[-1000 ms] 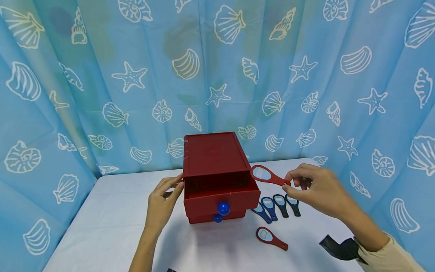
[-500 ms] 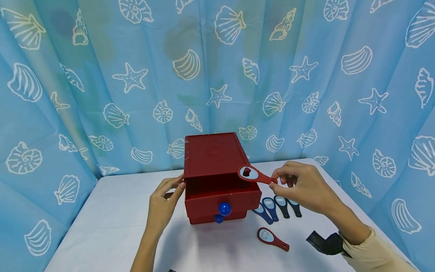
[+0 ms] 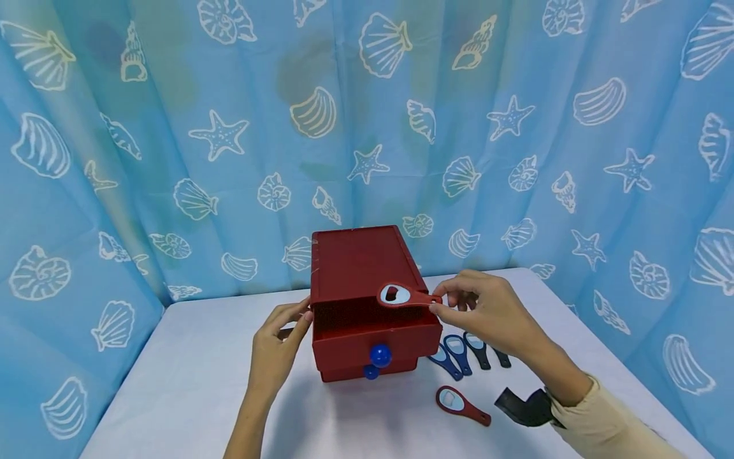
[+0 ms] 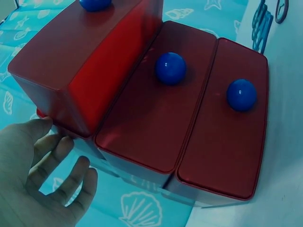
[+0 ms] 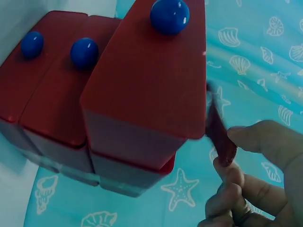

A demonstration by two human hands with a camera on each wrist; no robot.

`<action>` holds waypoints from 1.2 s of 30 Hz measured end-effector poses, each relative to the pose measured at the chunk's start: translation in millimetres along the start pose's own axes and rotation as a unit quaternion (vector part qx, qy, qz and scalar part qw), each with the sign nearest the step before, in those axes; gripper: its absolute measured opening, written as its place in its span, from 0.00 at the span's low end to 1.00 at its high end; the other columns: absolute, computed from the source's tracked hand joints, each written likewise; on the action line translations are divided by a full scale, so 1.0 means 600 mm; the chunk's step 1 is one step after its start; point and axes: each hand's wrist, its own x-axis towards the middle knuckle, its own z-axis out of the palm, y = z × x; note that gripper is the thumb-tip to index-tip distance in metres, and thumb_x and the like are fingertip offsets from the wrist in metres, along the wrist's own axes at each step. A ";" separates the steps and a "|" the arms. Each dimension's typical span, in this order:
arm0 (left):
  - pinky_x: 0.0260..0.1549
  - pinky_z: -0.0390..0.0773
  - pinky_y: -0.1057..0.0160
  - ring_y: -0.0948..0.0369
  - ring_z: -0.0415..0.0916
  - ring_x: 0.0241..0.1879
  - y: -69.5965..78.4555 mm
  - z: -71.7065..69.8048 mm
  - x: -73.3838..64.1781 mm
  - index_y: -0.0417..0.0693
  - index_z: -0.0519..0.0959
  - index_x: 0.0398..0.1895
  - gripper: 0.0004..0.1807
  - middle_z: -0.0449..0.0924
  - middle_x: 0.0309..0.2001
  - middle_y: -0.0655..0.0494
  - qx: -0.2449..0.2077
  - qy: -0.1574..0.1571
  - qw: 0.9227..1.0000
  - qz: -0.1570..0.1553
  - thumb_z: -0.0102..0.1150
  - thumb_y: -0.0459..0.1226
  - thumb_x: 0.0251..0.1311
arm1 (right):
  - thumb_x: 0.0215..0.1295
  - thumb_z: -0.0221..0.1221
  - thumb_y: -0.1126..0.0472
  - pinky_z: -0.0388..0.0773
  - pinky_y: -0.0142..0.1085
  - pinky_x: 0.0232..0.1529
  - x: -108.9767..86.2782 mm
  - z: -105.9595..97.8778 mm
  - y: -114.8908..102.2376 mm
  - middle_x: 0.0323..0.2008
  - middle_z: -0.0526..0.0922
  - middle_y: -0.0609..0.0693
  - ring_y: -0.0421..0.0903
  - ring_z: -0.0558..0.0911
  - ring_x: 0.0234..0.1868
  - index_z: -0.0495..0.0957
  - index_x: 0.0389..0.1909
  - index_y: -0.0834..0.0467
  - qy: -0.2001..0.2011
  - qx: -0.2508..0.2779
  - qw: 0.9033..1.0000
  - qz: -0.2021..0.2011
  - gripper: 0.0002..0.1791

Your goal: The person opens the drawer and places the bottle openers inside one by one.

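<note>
Counts: 1 red cabinet [image 3: 361, 264], 3 drawers [image 4: 156, 104] in the wrist views — 1 pulled out, 2 pushed in. Blue knobs [image 4: 170, 68]: 3, one per drawer; 2 visible from the head view. Oval-headed paddles: 6 total. By color: 2 red paddles [image 3: 410, 297] [image 3: 463, 405], 2 blue paddles [image 3: 446, 363] [image 3: 459, 354], 2 black paddles [image 3: 478, 350] [image 3: 502, 358] — one black partly hidden. 1 red held, other 5 on the 1 surface [image 3: 195, 382]. Grips: 2, i.e. 1 left grip [image 3: 274, 347], 1 right grip [image 3: 487, 309]. Plus 1 beige sleeve [image 3: 602, 424], 1 black strap [image 3: 524, 408] in view.
</note>
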 end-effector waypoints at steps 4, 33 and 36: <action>0.47 0.80 0.65 0.68 0.75 0.49 -0.002 -0.002 -0.003 0.62 0.82 0.60 0.18 0.80 0.51 0.64 0.006 0.002 1.000 0.005 0.62 0.47 0.67 | 0.60 0.72 0.58 0.74 0.33 0.26 0.000 0.007 -0.004 0.29 0.75 0.42 0.43 0.73 0.31 0.86 0.39 0.52 0.003 0.003 1.000 -0.001 0.08; 0.47 0.79 0.71 0.67 0.74 0.50 0.004 0.000 0.000 0.59 0.81 0.61 0.19 0.80 0.53 0.63 0.012 -0.002 1.000 0.004 0.62 0.46 0.68 | 0.56 0.72 0.62 0.72 0.29 0.24 -0.156 0.042 0.130 0.25 0.71 0.41 0.41 0.71 0.28 0.85 0.32 0.50 -0.077 -0.057 0.987 0.127 0.06; 0.47 0.79 0.69 0.67 0.74 0.49 0.004 0.000 -0.001 0.59 0.81 0.61 0.18 0.80 0.53 0.62 0.009 0.000 1.000 0.007 0.61 0.45 0.69 | 0.56 0.73 0.61 0.71 0.29 0.24 -0.170 0.055 0.141 0.25 0.70 0.41 0.40 0.71 0.28 0.85 0.31 0.51 -0.097 -0.066 0.982 0.147 0.06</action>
